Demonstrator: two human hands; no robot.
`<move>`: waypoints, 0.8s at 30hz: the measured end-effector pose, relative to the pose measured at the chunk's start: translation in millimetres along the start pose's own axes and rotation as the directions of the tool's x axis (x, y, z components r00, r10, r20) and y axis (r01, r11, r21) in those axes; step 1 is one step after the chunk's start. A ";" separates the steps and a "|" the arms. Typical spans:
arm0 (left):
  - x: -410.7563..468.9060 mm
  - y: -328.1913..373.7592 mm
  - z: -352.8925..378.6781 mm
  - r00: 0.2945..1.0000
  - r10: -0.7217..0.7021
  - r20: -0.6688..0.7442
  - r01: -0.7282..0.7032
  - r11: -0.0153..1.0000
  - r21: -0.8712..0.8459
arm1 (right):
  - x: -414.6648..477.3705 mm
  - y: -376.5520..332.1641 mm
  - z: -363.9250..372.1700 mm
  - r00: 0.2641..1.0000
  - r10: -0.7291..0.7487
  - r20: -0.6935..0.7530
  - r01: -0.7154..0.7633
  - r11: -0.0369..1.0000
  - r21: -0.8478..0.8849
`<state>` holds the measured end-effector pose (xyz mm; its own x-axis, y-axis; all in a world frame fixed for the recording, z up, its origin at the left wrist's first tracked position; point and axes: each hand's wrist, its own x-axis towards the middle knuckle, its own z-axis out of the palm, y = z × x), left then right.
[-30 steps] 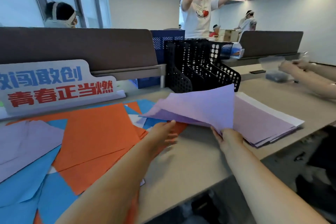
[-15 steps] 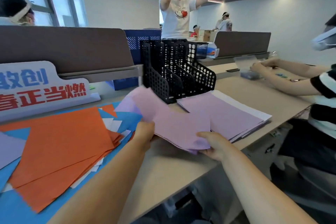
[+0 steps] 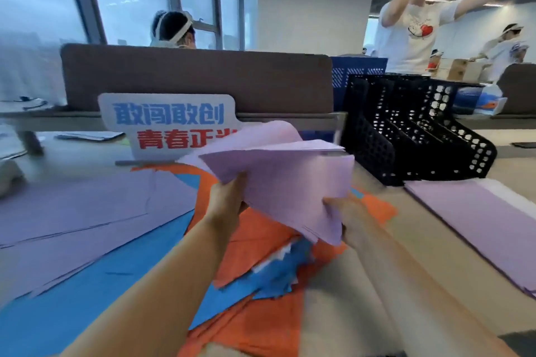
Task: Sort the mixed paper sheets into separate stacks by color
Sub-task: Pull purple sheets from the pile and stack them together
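The sorted purple stack [image 3: 478, 220] lies on the counter [image 3: 429, 246] to the right of both hands, its long axis running from far left to near right. The right hand [image 3: 345, 214] is the nearer one to it. Both hands hold a bundle of purple sheets [image 3: 284, 180] lifted above the mixed pile [image 3: 261, 243] of orange and blue. The left hand [image 3: 229, 200] grips the bundle's near-left edge and the right hand pinches its near-right corner, though blur hides the finger detail. More loose purple sheets [image 3: 87, 211] lie far to the left.
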<state>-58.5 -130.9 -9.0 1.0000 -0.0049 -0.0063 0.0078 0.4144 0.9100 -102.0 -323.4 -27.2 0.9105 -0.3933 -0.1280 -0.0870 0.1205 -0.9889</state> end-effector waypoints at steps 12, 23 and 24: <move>45.1 106.5 -264.9 0.817 0.273 -0.508 -0.363 0.928 -0.086 | 61.5 5.4 256.1 0.898 -0.201 0.391 0.279 0.948 -0.152; 43.9 107.4 -380.1 0.579 0.486 -0.655 0.315 0.608 0.729 | 79.1 53.2 361.1 0.921 -0.034 0.389 0.234 0.846 -0.480; 43.3 105.6 -381.9 0.587 0.510 -0.629 0.339 0.550 0.763 | 78.4 56.5 363.5 0.927 -0.056 0.372 0.251 0.828 -0.501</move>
<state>-13.7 260.1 -71.5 0.5918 0.7809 0.1999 0.3424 -0.4680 0.8147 111.4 -16.1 -65.7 0.9988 -0.0322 -0.0356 -0.0463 -0.4552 -0.8892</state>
